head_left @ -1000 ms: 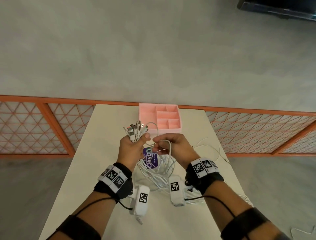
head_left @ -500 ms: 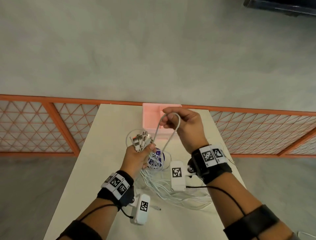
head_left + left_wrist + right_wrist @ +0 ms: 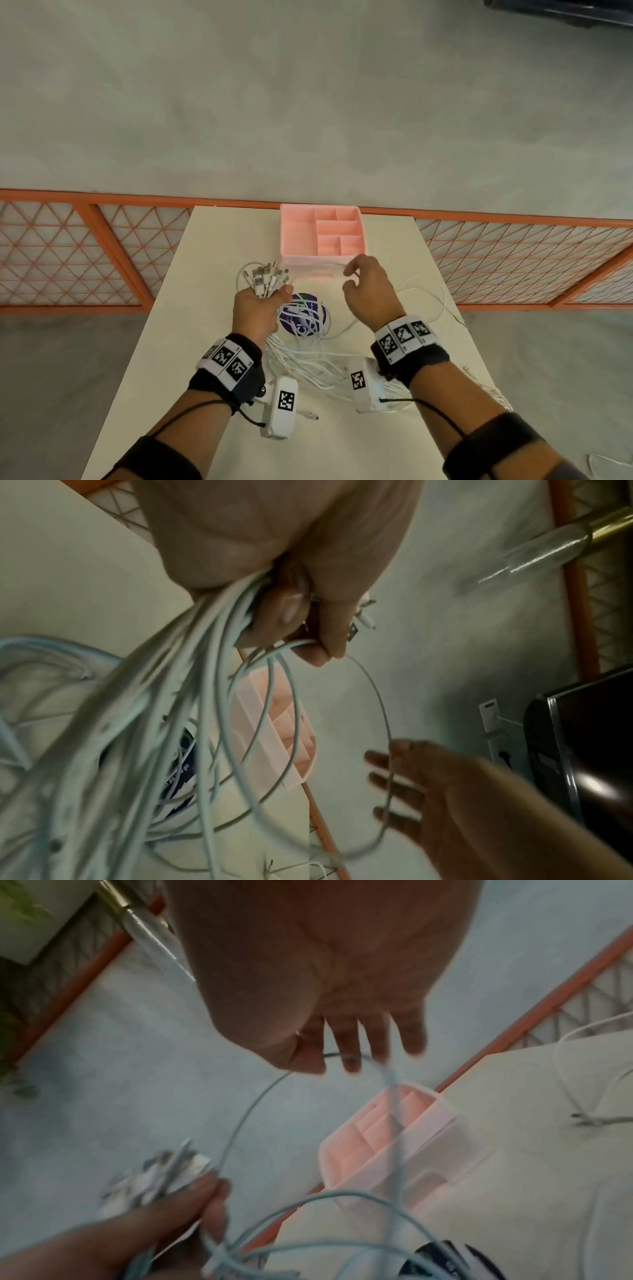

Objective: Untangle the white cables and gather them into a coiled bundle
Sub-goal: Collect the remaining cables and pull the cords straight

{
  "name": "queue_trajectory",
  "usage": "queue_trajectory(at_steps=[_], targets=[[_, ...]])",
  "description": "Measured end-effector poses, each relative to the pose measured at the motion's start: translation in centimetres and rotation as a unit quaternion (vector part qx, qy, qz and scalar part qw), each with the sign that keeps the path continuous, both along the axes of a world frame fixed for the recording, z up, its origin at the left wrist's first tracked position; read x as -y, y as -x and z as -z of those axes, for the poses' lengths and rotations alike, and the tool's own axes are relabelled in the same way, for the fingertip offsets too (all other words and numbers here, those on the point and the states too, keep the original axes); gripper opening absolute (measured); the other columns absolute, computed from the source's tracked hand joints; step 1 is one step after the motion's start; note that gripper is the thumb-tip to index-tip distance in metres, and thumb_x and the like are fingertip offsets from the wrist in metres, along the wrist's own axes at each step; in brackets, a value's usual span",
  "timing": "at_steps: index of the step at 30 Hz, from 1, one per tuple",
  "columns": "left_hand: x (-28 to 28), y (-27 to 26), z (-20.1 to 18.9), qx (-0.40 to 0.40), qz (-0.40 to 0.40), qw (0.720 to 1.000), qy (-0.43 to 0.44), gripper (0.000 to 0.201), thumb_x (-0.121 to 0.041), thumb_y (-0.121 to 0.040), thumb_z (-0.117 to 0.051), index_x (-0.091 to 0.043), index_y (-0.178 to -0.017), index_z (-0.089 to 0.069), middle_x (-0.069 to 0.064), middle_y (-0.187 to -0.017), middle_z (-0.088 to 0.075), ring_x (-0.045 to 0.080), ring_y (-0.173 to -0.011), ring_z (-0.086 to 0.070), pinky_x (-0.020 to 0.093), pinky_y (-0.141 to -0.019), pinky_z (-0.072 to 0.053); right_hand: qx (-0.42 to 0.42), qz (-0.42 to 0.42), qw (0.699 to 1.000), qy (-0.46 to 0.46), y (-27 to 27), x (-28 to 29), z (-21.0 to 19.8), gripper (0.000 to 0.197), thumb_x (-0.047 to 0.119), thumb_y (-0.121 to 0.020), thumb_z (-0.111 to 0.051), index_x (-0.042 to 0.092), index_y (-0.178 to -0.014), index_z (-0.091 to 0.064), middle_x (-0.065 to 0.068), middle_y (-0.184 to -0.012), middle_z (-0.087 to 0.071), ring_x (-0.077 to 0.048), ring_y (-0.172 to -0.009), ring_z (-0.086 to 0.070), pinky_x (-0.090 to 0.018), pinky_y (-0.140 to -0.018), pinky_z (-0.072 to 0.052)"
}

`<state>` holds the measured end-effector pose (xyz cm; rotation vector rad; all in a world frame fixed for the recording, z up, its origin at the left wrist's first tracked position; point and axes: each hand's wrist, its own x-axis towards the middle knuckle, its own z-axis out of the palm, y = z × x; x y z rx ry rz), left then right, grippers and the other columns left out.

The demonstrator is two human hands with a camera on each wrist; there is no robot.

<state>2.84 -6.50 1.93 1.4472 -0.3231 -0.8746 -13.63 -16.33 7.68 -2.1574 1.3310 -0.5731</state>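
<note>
My left hand (image 3: 265, 305) is fisted round a bunch of white cables, with their plug ends (image 3: 265, 277) fanning out above the fist. The cables hang down from it (image 3: 137, 723) into a loose tangle (image 3: 308, 363) on the table. One strand arcs (image 3: 380, 702) from the left fist across to my right hand (image 3: 352, 279), which is raised in front of the pink tray. Its fingers (image 3: 349, 1047) are spread and fairly straight, and the strand (image 3: 246, 1112) lies draped over them without being pinched. The left hand (image 3: 178, 1215) also shows low in the right wrist view.
A pink divided organizer tray (image 3: 298, 233) stands at the table's far edge. A round purple sticker (image 3: 303, 317) lies under the cables. More white cable (image 3: 435, 294) trails off the cream table (image 3: 205, 274) to the right. An orange lattice railing (image 3: 68, 253) runs behind.
My right hand had lifted a cable loop up over the tray; it has now come down and to the right, and its pinch has loosened into spread fingers. The left fist stayed put.
</note>
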Motion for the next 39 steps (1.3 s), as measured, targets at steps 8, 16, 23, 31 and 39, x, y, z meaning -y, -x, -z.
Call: queue_trajectory(at_steps=[8, 16, 23, 31, 39], targets=[[-0.1, 1.2, -1.3, 0.03, 0.059, 0.998, 0.004, 0.013, -0.007, -0.084, -0.078, -0.001, -0.094, -0.072, -0.011, -0.046, -0.054, 0.0, -0.032, -0.039, 0.013, -0.037, -0.031, -0.135, -0.167, 0.976, -0.023, -3.1, -2.2, 0.9, 0.023, 0.028, -0.101, -0.045, 0.014, -0.09, -0.059, -0.007, -0.089, -0.066, -0.027, -0.085, -0.062, -0.038, -0.078, -0.046], [-1.2, 0.5, -1.9, -0.034, 0.091, 0.994, 0.058, 0.018, -0.02, -0.087, -0.076, -0.006, -0.096, -0.069, 0.013, -0.085, -0.073, 0.007, -0.039, -0.029, 0.019, -0.042, -0.022, 0.156, -0.14, 0.974, -0.085, -3.8, -1.4, -4.7, 0.02, 0.022, -0.096, -0.06, 0.013, -0.081, -0.07, 0.015, -0.055, -0.056, 0.001, -0.049, -0.044, -0.02, -0.056, -0.036], [-1.8, 0.6, 0.3, -0.029, 0.101, 0.994, 0.014, 0.013, -0.023, -0.079, -0.083, -0.013, -0.081, -0.075, 0.016, -0.074, -0.047, 0.013, -0.046, -0.024, 0.022, -0.046, -0.018, 0.495, -0.051, 0.865, -0.071, -3.8, -1.2, -11.9, 0.022, 0.006, -0.092, -0.057, 0.009, -0.072, -0.065, -0.001, -0.056, -0.05, -0.014, -0.052, -0.041, -0.027, -0.055, -0.04], [-1.8, -1.0, 0.8, -0.041, 0.025, 0.999, 0.022, 0.011, -0.011, -0.089, -0.073, -0.01, -0.079, -0.07, 0.011, -0.076, -0.071, 0.008, -0.038, -0.029, 0.016, -0.042, -0.023, 0.092, -0.004, 0.996, 0.017, -0.7, 2.6, -5.1, 0.022, 0.027, -0.092, -0.059, 0.006, -0.092, -0.067, -0.007, -0.074, -0.065, -0.021, -0.067, -0.058, -0.035, -0.067, -0.048], [-0.4, -0.2, 0.7, 0.006, 0.079, 0.997, -0.011, 0.011, -0.014, -0.082, -0.08, -0.008, -0.084, -0.071, 0.011, -0.068, -0.063, 0.014, -0.043, -0.026, 0.019, -0.044, -0.023, -0.071, -0.129, 0.976, 0.162, -1.9, -0.7, -1.2, 0.08, 0.027, -0.091, -0.058, 0.019, -0.157, -0.013, -0.006, -0.162, -0.02, -0.029, -0.15, -0.013, -0.048, -0.122, -0.017]])
